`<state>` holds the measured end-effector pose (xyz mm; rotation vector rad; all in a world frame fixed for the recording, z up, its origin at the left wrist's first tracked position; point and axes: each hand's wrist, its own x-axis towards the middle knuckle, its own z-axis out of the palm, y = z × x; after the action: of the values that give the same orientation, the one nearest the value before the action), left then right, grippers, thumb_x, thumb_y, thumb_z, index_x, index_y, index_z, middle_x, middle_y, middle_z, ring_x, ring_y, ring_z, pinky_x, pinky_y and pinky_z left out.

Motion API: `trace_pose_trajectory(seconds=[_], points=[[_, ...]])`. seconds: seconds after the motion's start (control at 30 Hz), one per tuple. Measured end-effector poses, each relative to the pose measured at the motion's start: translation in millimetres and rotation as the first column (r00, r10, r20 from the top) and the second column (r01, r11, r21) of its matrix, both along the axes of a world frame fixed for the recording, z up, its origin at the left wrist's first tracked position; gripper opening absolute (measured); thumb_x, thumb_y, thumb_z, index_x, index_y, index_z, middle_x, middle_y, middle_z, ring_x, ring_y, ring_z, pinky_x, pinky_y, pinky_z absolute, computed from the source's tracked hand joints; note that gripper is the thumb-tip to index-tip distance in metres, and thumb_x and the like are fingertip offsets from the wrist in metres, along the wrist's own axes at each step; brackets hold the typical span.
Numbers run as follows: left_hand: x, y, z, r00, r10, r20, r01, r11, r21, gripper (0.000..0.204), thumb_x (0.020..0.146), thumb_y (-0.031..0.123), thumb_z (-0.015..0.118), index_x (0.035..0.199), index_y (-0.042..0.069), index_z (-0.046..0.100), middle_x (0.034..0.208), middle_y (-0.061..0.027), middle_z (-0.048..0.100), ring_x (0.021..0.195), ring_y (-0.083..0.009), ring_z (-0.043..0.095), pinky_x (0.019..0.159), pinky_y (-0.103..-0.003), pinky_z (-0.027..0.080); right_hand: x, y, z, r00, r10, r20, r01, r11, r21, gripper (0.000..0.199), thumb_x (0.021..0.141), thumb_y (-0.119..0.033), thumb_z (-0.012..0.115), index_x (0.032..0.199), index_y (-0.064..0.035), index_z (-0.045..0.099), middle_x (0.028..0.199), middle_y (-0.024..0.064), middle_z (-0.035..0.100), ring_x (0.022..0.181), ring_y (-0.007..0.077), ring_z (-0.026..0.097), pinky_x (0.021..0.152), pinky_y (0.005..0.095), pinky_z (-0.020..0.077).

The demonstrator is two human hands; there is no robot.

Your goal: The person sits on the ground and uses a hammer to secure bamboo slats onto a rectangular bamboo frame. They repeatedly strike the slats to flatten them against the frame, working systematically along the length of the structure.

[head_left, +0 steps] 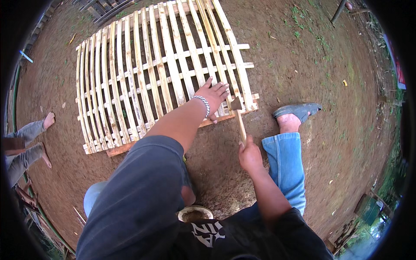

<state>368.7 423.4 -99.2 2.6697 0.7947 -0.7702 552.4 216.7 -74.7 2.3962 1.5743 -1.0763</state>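
Observation:
A panel of pale wooden slats (178, 73) lies on the ground before me, its slats crossing several rails. My left hand (212, 94), with a chain bracelet (202, 105) at the wrist, rests on the slats near the panel's close right corner, fingers spread. My right hand (250, 155) is wrapped round the wooden handle of a hammer (241, 122). The hammer's head (236, 104) is over the end of a slat at that corner; whether it touches the wood I cannot tell. Any nail there is too small to make out.
Bare brown soil (320, 143) surrounds the panel. My sandalled foot (297, 112) stands right of it. Another person's bare feet (47, 138) show at the left. A round bowl-like container (195, 213) sits close to my body. Dark wooden slats (104, 9) lie at the far left.

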Motion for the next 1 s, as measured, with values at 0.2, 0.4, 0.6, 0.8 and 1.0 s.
trace_pose_trajectory(seconds=[0.2,0.4,0.6,0.8,1.0], points=[[3,1,4,0.999,0.011,-0.039,-0.011,1.0,0.001,0.129,0.071,0.071,0.081,0.166,0.009,0.021,0.176,-0.0088,0.014,0.162,-0.0242,0.015,0.131,-0.055,0.007,-5,34,52,0.983,-0.11,-0.145,0.159,0.909,0.385,0.046,0.106,-0.024,0.057,0.146,-0.0043,0.043,0.102,0.0317,0.07,0.09,0.0512,0.07,0.079,0.0555,0.0566],[4,4,10,0.997,0.014,-0.074,-0.015,1.0,-0.019,0.128,0.071,0.067,0.084,0.167,0.01,0.021,0.176,-0.0082,0.014,0.162,-0.0231,0.015,0.131,-0.056,0.007,-5,50,36,0.857,-0.228,-0.463,0.467,0.723,0.509,0.043,0.108,-0.022,0.054,0.142,0.0011,0.043,0.087,0.0173,0.068,0.072,0.0285,0.069,0.066,0.0421,0.0554],[0,6,11,0.997,0.034,-0.069,-0.035,0.999,-0.008,0.128,0.07,0.063,0.086,0.166,0.009,0.022,0.176,-0.0086,0.015,0.161,-0.0232,0.017,0.131,-0.056,0.008,2,40,43,0.78,-0.368,-0.507,0.417,0.909,-0.017,0.035,0.107,-0.023,0.059,0.133,-0.002,0.049,0.078,0.0094,0.063,0.066,0.0142,0.062,0.056,0.0345,0.0508],[13,1,9,0.998,0.021,-0.053,-0.021,1.0,0.002,0.126,0.07,0.062,0.087,0.166,0.008,0.024,0.175,-0.0091,0.018,0.161,-0.0238,0.017,0.131,-0.056,0.009,8,28,6,0.857,-0.361,-0.368,0.478,0.823,0.305,0.036,0.106,-0.025,0.06,0.131,-0.0029,0.048,0.094,0.0241,0.068,0.081,0.0337,0.07,0.074,0.0456,0.0564],[2,1,9,0.998,0.045,-0.052,-0.046,0.999,-0.026,0.128,0.071,0.063,0.086,0.167,0.009,0.02,0.176,-0.0081,0.013,0.161,-0.0233,0.016,0.13,-0.056,0.01,0,29,19,0.873,-0.278,-0.4,0.371,0.911,0.179,0.032,0.105,-0.03,0.06,0.123,-0.0034,0.057,0.096,0.0312,0.07,0.093,0.0525,0.068,0.079,0.0549,0.0539]])
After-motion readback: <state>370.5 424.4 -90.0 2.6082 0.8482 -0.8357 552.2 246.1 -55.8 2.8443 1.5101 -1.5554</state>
